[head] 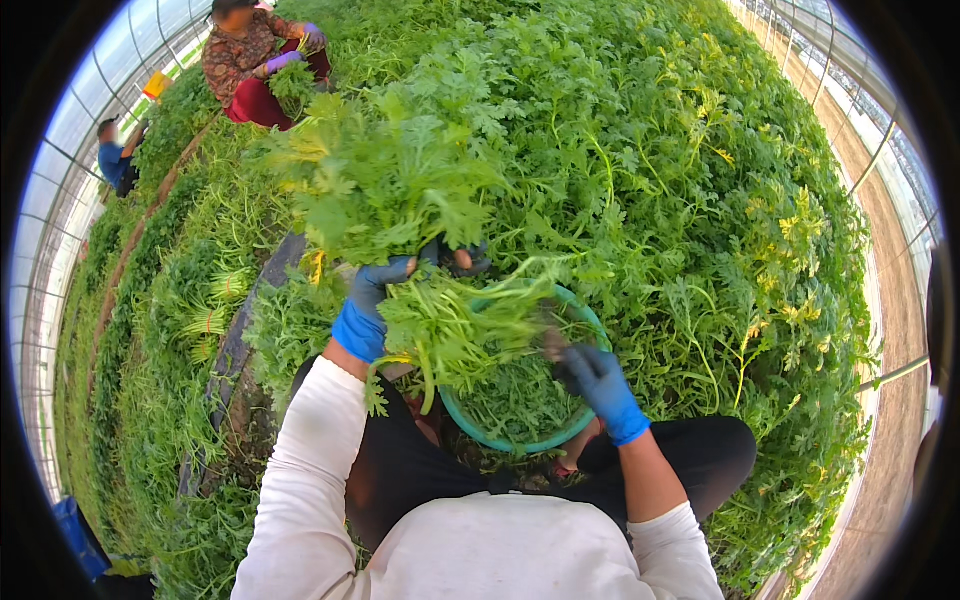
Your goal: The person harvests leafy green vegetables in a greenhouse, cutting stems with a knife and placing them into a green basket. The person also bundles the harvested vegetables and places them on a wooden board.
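My left hand [377,283], in a blue glove with bare fingertips showing, grips a thick bunch of leafy greens [394,195], probably chrysanthemum greens. Its pale stems [457,330] spread to the right over a green round basin [491,441]. Beside the stem ends is my right hand [598,382], also blue-gloved, its fingers curled and blurred by motion. Whether it holds stems or a small tool cannot be made out. Below both hands, loose cut leaves [525,409] lie in the basin between my knees.
Dense standing greens [637,150] fill the front and right. Tied bundles [206,322] lie at left beside a dark plastic strip [232,352]. A person in purple gloves [259,67] squats ahead; another in blue [116,157] is farther left. Greenhouse hoops [874,161] bound the right.
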A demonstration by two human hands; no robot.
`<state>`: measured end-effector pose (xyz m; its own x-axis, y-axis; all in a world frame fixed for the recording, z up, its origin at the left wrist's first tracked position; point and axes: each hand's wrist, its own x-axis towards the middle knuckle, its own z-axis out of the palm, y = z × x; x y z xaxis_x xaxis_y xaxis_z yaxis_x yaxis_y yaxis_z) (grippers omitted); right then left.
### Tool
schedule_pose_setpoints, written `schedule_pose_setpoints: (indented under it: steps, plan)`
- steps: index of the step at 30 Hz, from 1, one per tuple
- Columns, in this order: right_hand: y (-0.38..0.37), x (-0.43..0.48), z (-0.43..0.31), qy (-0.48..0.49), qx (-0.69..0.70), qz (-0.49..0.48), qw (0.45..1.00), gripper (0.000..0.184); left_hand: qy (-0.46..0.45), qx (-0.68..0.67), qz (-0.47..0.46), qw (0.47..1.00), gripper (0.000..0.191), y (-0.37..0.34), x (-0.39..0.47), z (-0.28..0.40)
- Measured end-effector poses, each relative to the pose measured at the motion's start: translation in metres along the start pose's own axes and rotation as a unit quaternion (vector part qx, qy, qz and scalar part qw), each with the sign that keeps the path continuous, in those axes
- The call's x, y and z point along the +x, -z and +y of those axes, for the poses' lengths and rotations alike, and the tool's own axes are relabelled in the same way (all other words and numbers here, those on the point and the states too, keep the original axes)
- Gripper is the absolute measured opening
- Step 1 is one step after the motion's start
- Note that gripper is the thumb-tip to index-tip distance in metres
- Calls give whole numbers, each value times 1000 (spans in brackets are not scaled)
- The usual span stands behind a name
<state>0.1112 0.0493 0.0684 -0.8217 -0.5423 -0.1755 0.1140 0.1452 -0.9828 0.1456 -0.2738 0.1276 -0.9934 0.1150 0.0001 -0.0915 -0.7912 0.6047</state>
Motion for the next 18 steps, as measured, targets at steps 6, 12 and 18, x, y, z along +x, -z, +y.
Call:
schedule_pose_setpoints:
  steps: [6,12,18]
  plan:
    - [-28,34,74,-18,-365,-58,929,51,-160,4,5,987,34,-5,11,7]
    - [-1,33,104,-179,-120,139,967,50,-105,-24,161,981,41,-24,24,20]
    - [-24,22,9,-16,58,39,997,34,-24,50,310,949,34,-17,39,-6]
